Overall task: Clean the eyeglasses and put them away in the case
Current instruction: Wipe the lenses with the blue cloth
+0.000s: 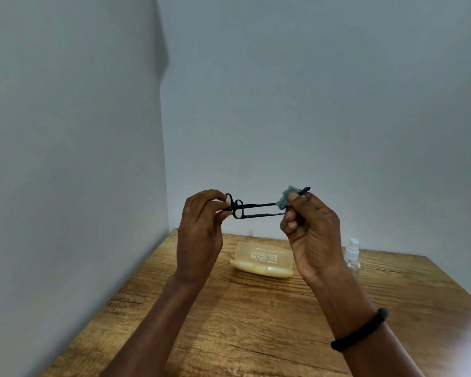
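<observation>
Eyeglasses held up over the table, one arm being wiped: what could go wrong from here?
1. The left hand only pinches the eyeglasses at the front, so a tug from the cloth gripped in the right hand could pull them loose and drop them onto the wooden table.
2. The spray bottle stands close behind the right wrist. Lowering the glasses toward the open case might knock it over.
</observation>
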A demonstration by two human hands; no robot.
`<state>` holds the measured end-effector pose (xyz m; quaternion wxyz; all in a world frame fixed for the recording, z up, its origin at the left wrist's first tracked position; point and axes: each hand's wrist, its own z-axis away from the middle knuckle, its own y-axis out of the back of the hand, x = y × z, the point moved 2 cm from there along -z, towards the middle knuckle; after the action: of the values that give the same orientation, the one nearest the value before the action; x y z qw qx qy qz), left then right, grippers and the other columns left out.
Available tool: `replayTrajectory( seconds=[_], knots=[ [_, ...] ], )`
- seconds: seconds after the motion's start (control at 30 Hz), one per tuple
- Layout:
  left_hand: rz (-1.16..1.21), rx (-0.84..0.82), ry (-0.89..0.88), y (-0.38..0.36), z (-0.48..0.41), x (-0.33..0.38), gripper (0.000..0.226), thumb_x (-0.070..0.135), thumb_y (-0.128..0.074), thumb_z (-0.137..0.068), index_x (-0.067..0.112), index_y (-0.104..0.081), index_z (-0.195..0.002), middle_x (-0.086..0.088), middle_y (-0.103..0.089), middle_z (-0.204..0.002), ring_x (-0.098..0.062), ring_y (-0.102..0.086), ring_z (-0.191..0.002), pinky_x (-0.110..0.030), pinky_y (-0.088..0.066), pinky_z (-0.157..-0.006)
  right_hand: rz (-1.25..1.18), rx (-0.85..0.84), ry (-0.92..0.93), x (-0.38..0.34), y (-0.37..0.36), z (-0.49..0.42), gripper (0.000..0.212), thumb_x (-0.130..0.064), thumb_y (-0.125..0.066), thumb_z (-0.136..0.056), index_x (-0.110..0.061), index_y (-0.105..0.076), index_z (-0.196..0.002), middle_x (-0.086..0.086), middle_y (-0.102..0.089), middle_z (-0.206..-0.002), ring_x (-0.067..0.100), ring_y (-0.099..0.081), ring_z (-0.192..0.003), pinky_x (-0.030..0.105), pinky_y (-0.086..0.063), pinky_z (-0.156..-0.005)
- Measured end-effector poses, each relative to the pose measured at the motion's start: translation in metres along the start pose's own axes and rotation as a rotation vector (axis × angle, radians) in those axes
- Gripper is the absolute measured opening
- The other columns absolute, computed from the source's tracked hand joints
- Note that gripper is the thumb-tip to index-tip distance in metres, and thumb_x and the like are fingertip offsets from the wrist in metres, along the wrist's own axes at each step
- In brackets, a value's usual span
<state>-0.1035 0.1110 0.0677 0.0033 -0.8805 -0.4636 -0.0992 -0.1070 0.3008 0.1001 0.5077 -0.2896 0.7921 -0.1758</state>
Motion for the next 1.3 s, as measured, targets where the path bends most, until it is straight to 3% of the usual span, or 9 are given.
replayTrajectory(
  seconds=[0.23, 0.37, 0.57, 0.77, 0.9, 1.0, 1.3],
  knots=[
    [0.041, -0.034, 0.031, 0.003, -0.003, 0.002, 0.02, -0.012, -0.07, -0.087, 0.002, -0.071, -0.1, -0.008, -0.068, -0.112, -0.026, -0.064, -0.106, -0.012, -0.042, -0.098, -0.062, -0.018, -0.006, -0.009, 0.006, -0.005, 0.009, -0.011, -0.068, -0.084, -0.01, -0.075, -0.089, 0.0, -0.064, -0.074, 0.004, -0.052, -0.056, 0.016, -0.037, -0.05],
    [0.059, -0.017, 0.074, 0.004, -0.003, 0.001, 0.021, -0.013, -0.069, -0.088, 0.003, -0.07, -0.101, -0.007, -0.067, -0.112, -0.024, -0.064, -0.106, -0.014, -0.045, -0.095, -0.178, 0.002, -0.006, -0.013, 0.009, -0.008, 0.011, -0.012, -0.069, -0.083, -0.016, -0.078, -0.079, -0.001, -0.066, -0.074, 0.004, -0.057, -0.059, 0.016, -0.044, -0.052],
    [0.174, 0.055, 0.21, 0.001, 0.001, 0.004, 0.01, -0.004, -0.068, -0.094, 0.003, -0.067, -0.101, -0.004, -0.062, -0.113, -0.012, -0.063, -0.106, -0.021, -0.054, -0.087, -0.133, -0.041, -0.084, 0.007, 0.006, -0.005, 0.012, -0.009, -0.068, -0.086, -0.009, -0.078, -0.092, 0.008, -0.069, -0.081, 0.009, -0.06, -0.063, 0.018, -0.051, -0.055],
    [0.148, -0.039, 0.086, -0.009, 0.01, 0.018, 0.01, 0.008, -0.062, -0.096, 0.005, -0.066, -0.104, -0.002, -0.061, -0.117, -0.018, -0.06, -0.113, -0.029, -0.051, -0.092, 0.026, -0.218, -0.175, 0.039, -0.008, 0.009, 0.019, -0.009, -0.063, -0.096, -0.006, -0.075, -0.11, 0.011, -0.071, -0.084, 0.014, -0.061, -0.067, 0.024, -0.054, -0.063],
    [0.129, -0.09, 0.065, -0.014, 0.016, 0.02, 0.014, 0.001, -0.065, -0.091, 0.005, -0.066, -0.104, -0.004, -0.061, -0.122, -0.016, -0.057, -0.116, -0.024, -0.047, -0.097, 0.301, -0.218, -0.04, 0.043, -0.011, 0.016, 0.017, -0.01, -0.064, -0.097, -0.009, -0.073, -0.111, 0.01, -0.07, -0.076, 0.017, -0.062, -0.066, 0.027, -0.052, -0.063],
    [0.119, -0.098, 0.032, -0.014, 0.017, 0.02, 0.011, 0.009, -0.062, -0.093, 0.007, -0.066, -0.103, -0.002, -0.059, -0.124, -0.015, -0.056, -0.117, -0.017, -0.041, -0.099, 0.434, -0.149, 0.077, 0.043, -0.012, 0.017, 0.014, -0.009, -0.065, -0.097, -0.012, -0.074, -0.107, 0.009, -0.069, -0.068, 0.015, -0.061, -0.06, 0.024, -0.051, -0.057],
    [0.054, -0.122, -0.031, -0.015, 0.014, 0.016, 0.009, 0.013, -0.066, -0.096, 0.008, -0.066, -0.104, -0.006, -0.06, -0.124, -0.017, -0.056, -0.116, -0.012, -0.037, -0.1, 0.461, -0.081, 0.171, 0.032, -0.008, 0.014, 0.007, -0.009, -0.069, -0.094, -0.008, -0.076, -0.095, 0.008, -0.065, -0.062, 0.015, -0.059, -0.055, 0.024, -0.049, -0.053]
  ],
)
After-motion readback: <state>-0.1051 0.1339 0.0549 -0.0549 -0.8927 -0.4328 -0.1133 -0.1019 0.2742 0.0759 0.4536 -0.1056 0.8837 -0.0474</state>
